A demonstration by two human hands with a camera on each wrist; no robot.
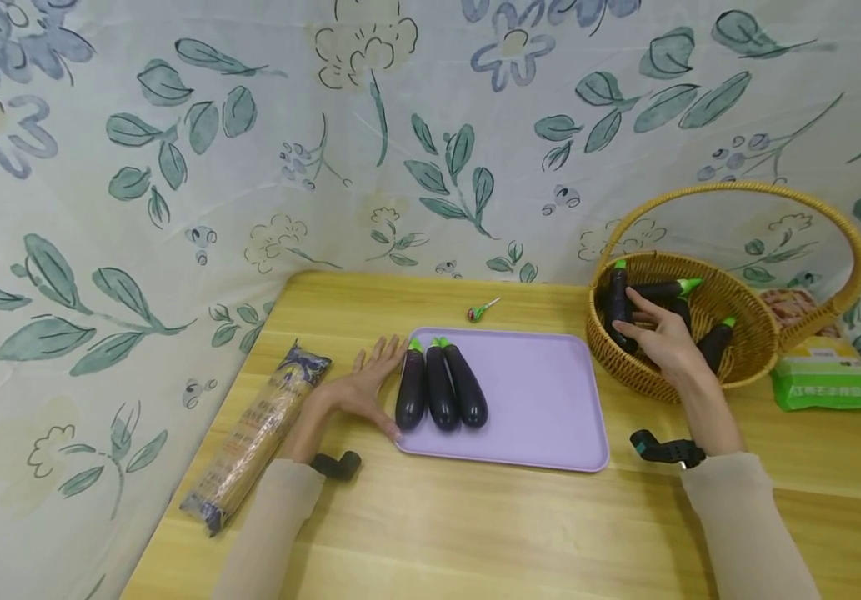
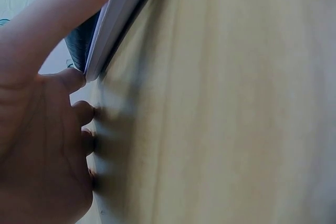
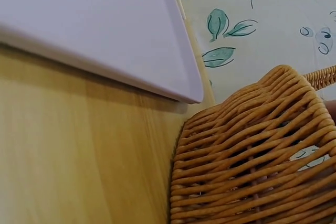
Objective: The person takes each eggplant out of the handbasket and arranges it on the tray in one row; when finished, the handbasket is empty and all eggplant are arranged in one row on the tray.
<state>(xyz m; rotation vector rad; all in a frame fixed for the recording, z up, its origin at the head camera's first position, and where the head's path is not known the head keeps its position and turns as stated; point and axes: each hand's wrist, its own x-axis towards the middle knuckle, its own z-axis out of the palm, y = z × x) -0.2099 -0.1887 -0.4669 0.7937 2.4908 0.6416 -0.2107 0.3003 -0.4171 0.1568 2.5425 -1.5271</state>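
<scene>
Basket eggplants (image 1: 620, 307): several dark purple ones with green caps lie inside the wicker basket (image 1: 745, 350), at the right rear of the counter (image 1: 475, 525).
Right hand (image 1: 663, 337): reaches over the basket's near rim, fingers (image 1: 643, 304) spread loosely on the eggplants; whether they grip one, I cannot tell.
Basket: round, woven, with a tall arched handle; in the right wrist view its wall (image 3: 252, 156) stands just beside the tray's corner.
Tray (image 1: 550, 400): lilac, rectangular, flat on the counter between the two hands.
Tray eggplants (image 1: 441, 387): three lie side by side at the tray's left end, touching, caps pointing away.
Left hand (image 1: 366, 387): flat on the counter, palm down, fingers straight and slightly apart, thumb against the tray's left edge; it holds nothing.
Spaghetti packet (image 1: 257, 437): long, lies on the counter left of the left forearm.
Lollipop (image 1: 481, 311): behind the tray.
Green bag (image 1: 828, 379): right of the basket.
</scene>
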